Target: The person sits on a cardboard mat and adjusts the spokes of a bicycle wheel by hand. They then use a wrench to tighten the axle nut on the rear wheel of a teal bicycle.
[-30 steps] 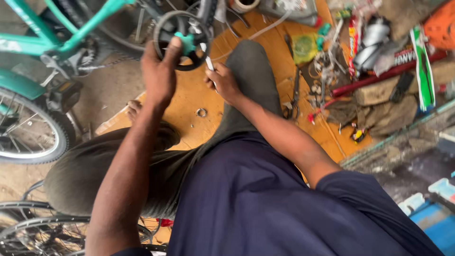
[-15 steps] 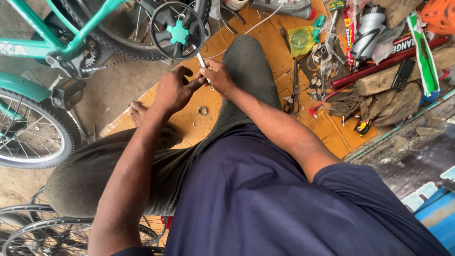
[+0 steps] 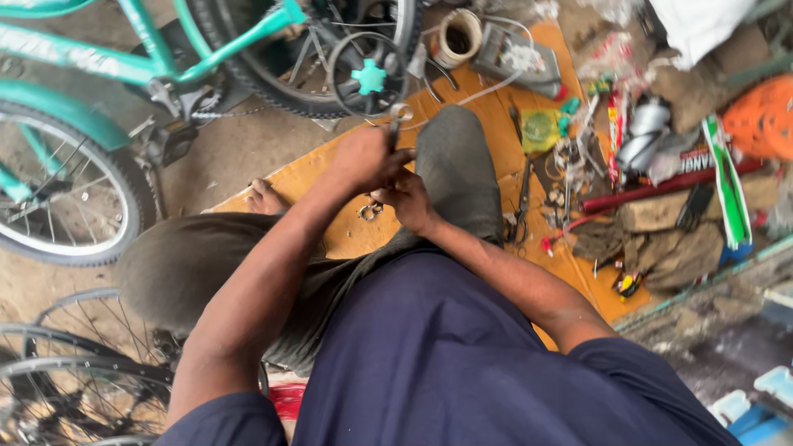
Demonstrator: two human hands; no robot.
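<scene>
My left hand is closed around a slim metal tool whose ring end sticks up past my fingers, just above my bent right knee. My right hand sits directly below it, fingers curled against the left hand; what it holds is hidden. Small metal rings lie on the orange board under both hands. Beyond the tool is a black toothed wheel with a teal star hub, mounted on the teal bicycle.
To the right lies a clutter of tools: pliers, a roll of tape, a red tube, a green-white strip, an orange disc. Bare spoked rims lie at the lower left, and my bare foot rests on the board.
My left hand came down off the toothed wheel and joined my right hand over the knee. The slim tool, held by my right hand earlier, now stands in my left.
</scene>
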